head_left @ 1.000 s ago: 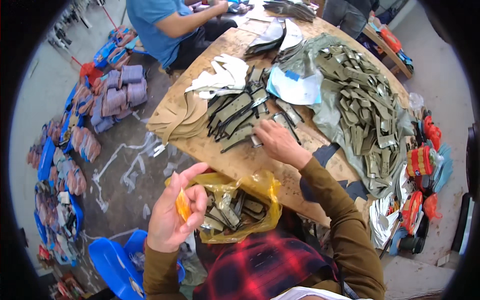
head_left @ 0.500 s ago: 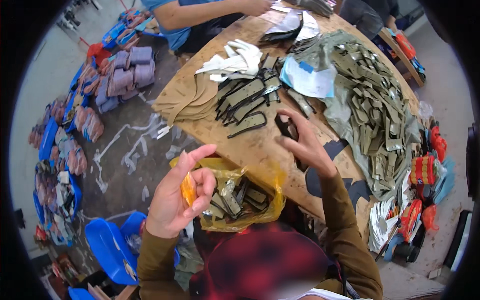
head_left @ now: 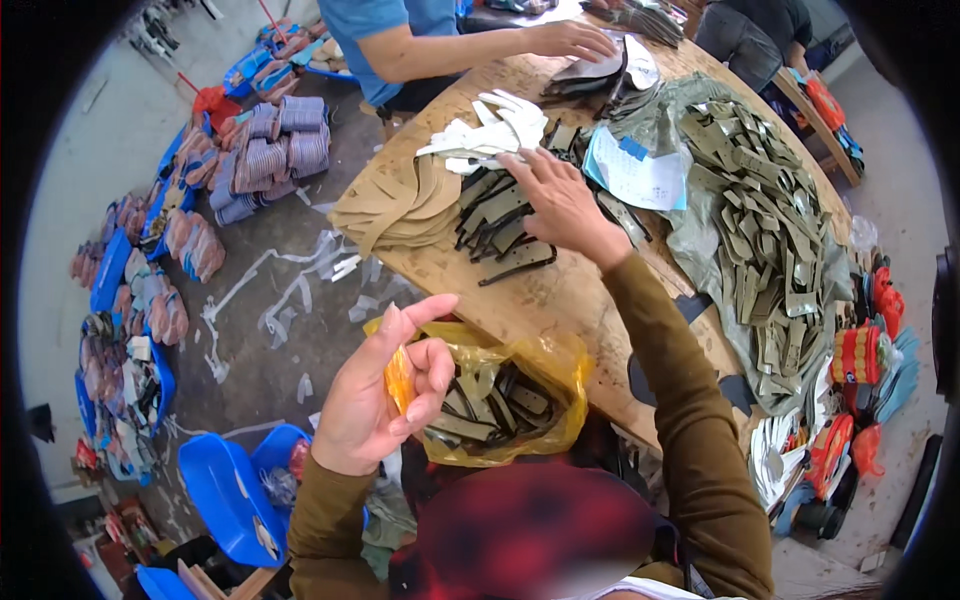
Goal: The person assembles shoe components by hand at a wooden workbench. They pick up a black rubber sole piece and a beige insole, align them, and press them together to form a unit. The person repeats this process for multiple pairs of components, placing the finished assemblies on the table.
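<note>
My left hand is raised at the left side of a yellow plastic bag. Its curled fingers hold a small glossy orange object against the palm; its exact kind cannot be made out. Inside the bag lie several olive strips with black edging. My right hand reaches over the table with fingers spread, above a pile of olive black-edged pieces. Nothing shows in its grip, though the fingertips are close to the pile and the white pieces.
White cut pieces and tan curved pieces lie on the wooden table. A large olive heap rests on grey plastic beside a paper sheet. Across the table, a co-worker's hand touches grey pieces. Blue bins stand at left.
My right hand has moved from the table's middle, beside a dark item, forward and left to the olive pile. My left hand keeps its grip. The co-worker's hand now reaches over the grey pieces.
</note>
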